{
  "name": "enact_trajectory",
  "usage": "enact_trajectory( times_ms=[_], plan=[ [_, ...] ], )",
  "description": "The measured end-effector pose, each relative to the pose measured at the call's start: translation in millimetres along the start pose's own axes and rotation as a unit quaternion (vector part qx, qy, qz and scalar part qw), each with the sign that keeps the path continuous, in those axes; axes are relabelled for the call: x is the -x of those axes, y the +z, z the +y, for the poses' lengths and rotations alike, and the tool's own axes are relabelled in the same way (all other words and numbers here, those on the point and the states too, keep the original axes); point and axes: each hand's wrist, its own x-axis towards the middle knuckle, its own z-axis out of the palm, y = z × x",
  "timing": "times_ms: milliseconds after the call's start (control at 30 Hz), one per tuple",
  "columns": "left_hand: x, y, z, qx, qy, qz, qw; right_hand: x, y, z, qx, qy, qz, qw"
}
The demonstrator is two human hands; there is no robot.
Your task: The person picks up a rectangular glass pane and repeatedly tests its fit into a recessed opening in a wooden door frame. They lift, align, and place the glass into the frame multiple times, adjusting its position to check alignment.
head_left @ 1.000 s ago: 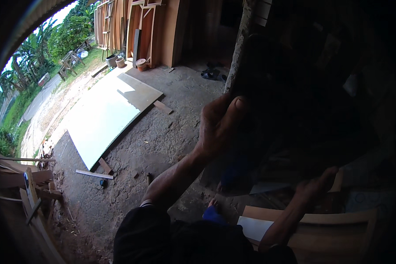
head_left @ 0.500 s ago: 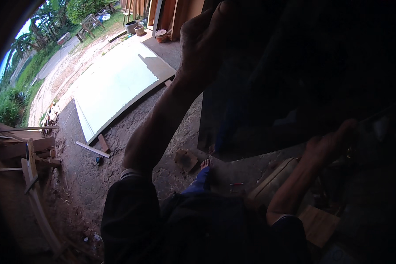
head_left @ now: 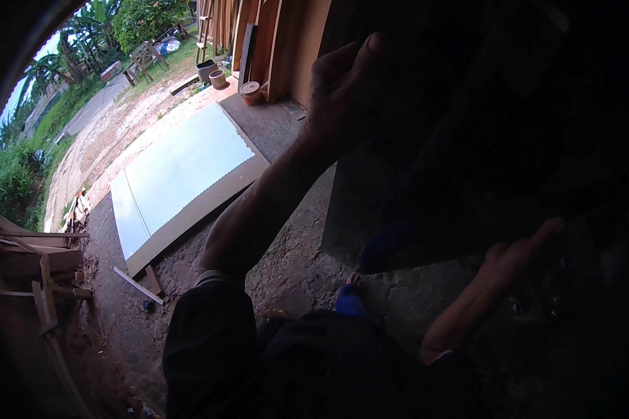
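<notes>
A large, dark, glossy panel (head_left: 412,181) fills much of the right half of the view, its lower edge tilted and its far side lost in shadow. My left hand (head_left: 339,94) grips it high up near the middle, fingers curled and thumb pointing upward. Lower on the right, my right hand (head_left: 517,255) is closed along the bottom edge. The panel faintly reflects something blue, and one foot in a blue trouser leg (head_left: 349,300) shows beneath it.
A white sheet (head_left: 178,174) with a serrated edge lies on a board on the rough concrete floor (head_left: 133,314). Scrap timber (head_left: 49,279) piles at the left. Tall boards (head_left: 258,49) and buckets (head_left: 250,91) stand at the back, beside an outdoor path and greenery.
Both hands and the panel have risen from a second ago, then dropped slightly over the last half second. The pale post and floor sandals seen earlier are out of sight.
</notes>
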Motion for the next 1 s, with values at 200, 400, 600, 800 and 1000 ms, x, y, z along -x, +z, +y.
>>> enact_trajectory(
  times_ms=[200,400,600,800,1000],
  plan=[
    [-103,-31,-96,-0.011,0.044,0.041,0.998,-48,111,92,0.067,0.014,-0.006,0.998],
    [-217,-97,-193,0.056,-0.024,0.036,0.997,-91,240,195,0.064,-0.051,-0.024,0.996],
    [-342,-186,-314,0.066,-0.033,-0.007,0.997,-87,383,289,0.066,-0.071,-0.011,0.995],
    [-477,-260,-386,0.061,-0.056,-0.040,0.996,-93,512,363,0.054,-0.030,-0.005,0.998],
    [-591,-337,-467,0.075,-0.069,-0.073,0.992,-97,644,459,0.062,-0.047,0.016,0.997]
  ],
)
